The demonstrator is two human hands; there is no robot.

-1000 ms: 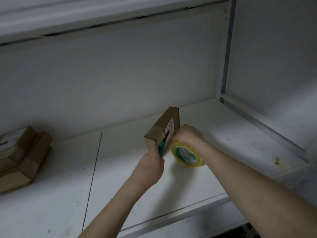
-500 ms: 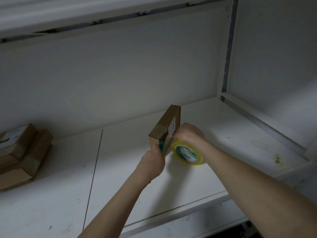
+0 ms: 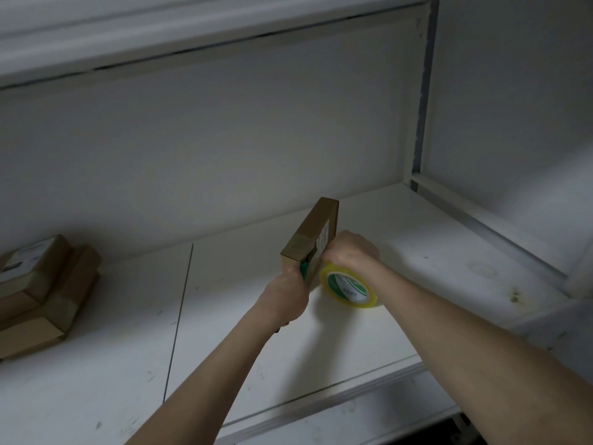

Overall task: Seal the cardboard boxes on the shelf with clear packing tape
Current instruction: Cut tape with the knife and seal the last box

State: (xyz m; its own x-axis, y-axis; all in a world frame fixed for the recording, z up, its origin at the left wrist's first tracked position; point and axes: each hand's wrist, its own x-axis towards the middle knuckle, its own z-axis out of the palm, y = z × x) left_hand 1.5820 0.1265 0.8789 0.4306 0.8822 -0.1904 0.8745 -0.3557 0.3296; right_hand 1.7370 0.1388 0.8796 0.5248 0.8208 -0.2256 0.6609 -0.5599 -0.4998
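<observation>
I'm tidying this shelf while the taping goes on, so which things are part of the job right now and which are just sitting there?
In use:
- small box, stood on edge, steadied by both hands
- tape roll, under the right hand
- green-handled tool, in the left hand

Sitting there:
- stacked boxes, far left, untouched

A white shelf (image 3: pixel 401 252) carries stacked cardboard boxes (image 3: pixel 41 293) at far left; a tape roll (image 3: pixel 349 285) rests near the middle.
</observation>
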